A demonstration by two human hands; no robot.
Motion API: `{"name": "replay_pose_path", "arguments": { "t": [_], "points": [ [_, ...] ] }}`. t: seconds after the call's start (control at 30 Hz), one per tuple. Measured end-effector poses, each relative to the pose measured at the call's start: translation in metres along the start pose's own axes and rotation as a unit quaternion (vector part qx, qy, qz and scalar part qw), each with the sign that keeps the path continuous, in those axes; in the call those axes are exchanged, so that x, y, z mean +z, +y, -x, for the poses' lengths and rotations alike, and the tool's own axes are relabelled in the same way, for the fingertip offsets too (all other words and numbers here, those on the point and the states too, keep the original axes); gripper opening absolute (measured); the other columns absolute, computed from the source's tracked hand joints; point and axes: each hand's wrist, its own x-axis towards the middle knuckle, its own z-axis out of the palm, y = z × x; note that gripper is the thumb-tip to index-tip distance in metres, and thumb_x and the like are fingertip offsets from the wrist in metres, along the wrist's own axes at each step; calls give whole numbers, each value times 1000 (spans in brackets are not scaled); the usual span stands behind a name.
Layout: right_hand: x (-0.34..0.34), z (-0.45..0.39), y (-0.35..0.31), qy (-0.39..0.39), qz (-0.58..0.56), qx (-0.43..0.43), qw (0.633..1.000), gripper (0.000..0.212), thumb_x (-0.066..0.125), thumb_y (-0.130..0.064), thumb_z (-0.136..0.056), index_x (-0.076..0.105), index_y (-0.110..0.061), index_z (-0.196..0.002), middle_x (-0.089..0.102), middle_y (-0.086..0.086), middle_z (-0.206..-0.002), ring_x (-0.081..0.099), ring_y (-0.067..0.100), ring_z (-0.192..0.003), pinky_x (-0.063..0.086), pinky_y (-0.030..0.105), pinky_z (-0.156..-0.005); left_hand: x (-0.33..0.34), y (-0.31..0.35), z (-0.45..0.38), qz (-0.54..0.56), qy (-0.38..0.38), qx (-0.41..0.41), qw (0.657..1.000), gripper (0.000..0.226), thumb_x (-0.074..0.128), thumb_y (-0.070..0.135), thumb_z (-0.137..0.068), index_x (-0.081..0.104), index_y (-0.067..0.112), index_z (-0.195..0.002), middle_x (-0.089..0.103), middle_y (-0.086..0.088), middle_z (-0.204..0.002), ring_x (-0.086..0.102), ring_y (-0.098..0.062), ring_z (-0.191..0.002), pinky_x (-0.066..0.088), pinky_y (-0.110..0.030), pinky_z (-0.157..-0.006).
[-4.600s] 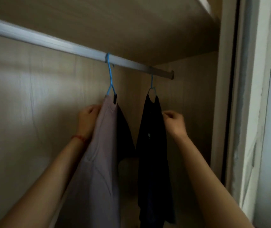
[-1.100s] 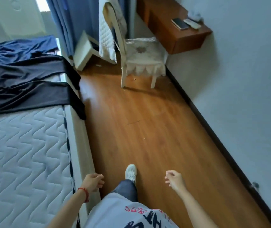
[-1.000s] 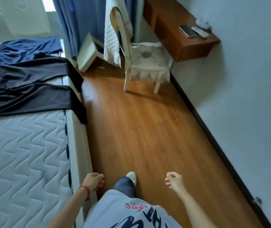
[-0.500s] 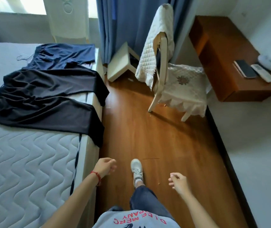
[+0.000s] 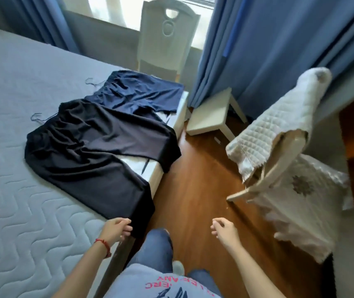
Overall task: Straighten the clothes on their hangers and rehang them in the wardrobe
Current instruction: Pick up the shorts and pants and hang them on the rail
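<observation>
Along the left side of the room, the bed [image 5: 21, 147] takes up most of the space, its bare mattress quilted in a wavy stitch. Laid flat across it, likely so they can be picked up and hung, are the black trousers [image 5: 90, 151], a thin, slinky fabric that wrinkles in soft folds, with one leg trailing off the mattress edge. Beyond them lie the navy shorts [image 5: 137, 95], elastic waist gathered and drawstrings loose. No hanger shows here, and the wardrobe is out of sight.

Across the wooden floor [image 5: 193, 190] stands a pale chair [image 5: 283, 173] with a quilted white cover [image 5: 279, 119] draped over its back and a padded seat cushion. Blue curtains [image 5: 268, 50] hang in heavy pleats behind it, and a small white stool [image 5: 212, 112] lies tipped beside them.

The left hand [image 5: 115, 230], a red cord at its wrist, is at the hem of the trailing black leg, fingers [image 5: 126, 227] curled against the cloth; whether they pinch it I cannot tell. The right hand [image 5: 223, 231] hangs over the floor, holding nothing, fingers loosely bent. I would guess the trousers come up next.
</observation>
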Motion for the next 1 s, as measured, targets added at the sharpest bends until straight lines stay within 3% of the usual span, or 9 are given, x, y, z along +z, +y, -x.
{"name": "replay_pose_path", "arguments": {
  "t": [0.23, 0.37, 0.53, 0.6, 0.67, 0.8, 0.9, 1.0],
  "points": [
    [16, -118, -127, -42, 49, -36, 997, 17, 50, -9, -90, 61, -19, -82, 64, 0, -73, 60, 12, -62, 43, 19, -57, -18, 91, -80, 79, 48, -39, 995, 17, 51, 9, -89, 55, 10, -73, 54, -7, -62, 44, -14, -50, 32, -11, -35],
    [27, -168, -199, -71, 81, -55, 993, 20, 51, -9, -89, 60, -24, -79, 66, 2, -75, 60, 13, -62, 42, 19, -56, -29, 163, -116, 108, 59, -29, 992, 17, 53, 13, -89, 59, 9, -74, 61, -9, -69, 52, -17, -59, 39, -22, -53],
    [43, -228, -291, -94, 102, -93, 986, 23, 52, -10, -90, 59, -27, -76, 66, 3, -75, 61, 16, -64, 44, 24, -61, -54, 245, -157, 145, 80, -11, 986, 22, 48, 11, -91, 56, 13, -70, 57, -4, -65, 49, -12, -55, 36, -14, -43],
    [54, -250, -322, -120, 113, -106, 981, 23, 52, -11, -89, 60, -28, -76, 67, 2, -75, 63, 18, -69, 46, 26, -65, -65, 268, -170, 173, 96, -8, 980, 18, 48, 12, -91, 57, 12, -75, 58, -5, -67, 52, -14, -58, 38, -19, -50],
    [66, -275, -353, -149, 135, -121, 972, 19, 52, -13, -89, 61, -27, -79, 68, 1, -76, 65, 20, -75, 48, 30, -70, -73, 284, -183, 199, 116, -9, 973, 14, 49, 12, -90, 58, 10, -81, 60, -7, -70, 54, -16, -61, 38, -23, -56],
    [96, -328, -414, -217, 165, -142, 952, 12, 52, -12, -90, 64, -14, -91, 67, 3, -77, 64, 18, -69, 47, 24, -66, -81, 307, -208, 252, 170, -29, 952, 13, 48, 11, -90, 58, 10, -81, 60, -7, -69, 52, -16, -59, 37, -22, -54],
    [119, -365, -465, -276, 206, -167, 924, 12, 51, -8, -91, 62, -12, -89, 64, 5, -75, 61, 16, -65, 45, 17, -58, -81, 322, -227, 283, 216, -57, 933, 18, 49, 11, -90, 58, 13, -75, 61, -6, -68, 53, -15, -58, 37, -21, -51],
    [139, -399, -514, -315, 251, -193, 895, 11, 52, -8, -90, 62, -14, -88, 65, 4, -72, 62, 15, -62, 46, 22, -58, -79, 341, -241, 301, 259, -83, 914, 17, 51, 13, -89, 60, 14, -75, 63, -3, -66, 55, -15, -58, 39, -21, -51]
  ]
}}
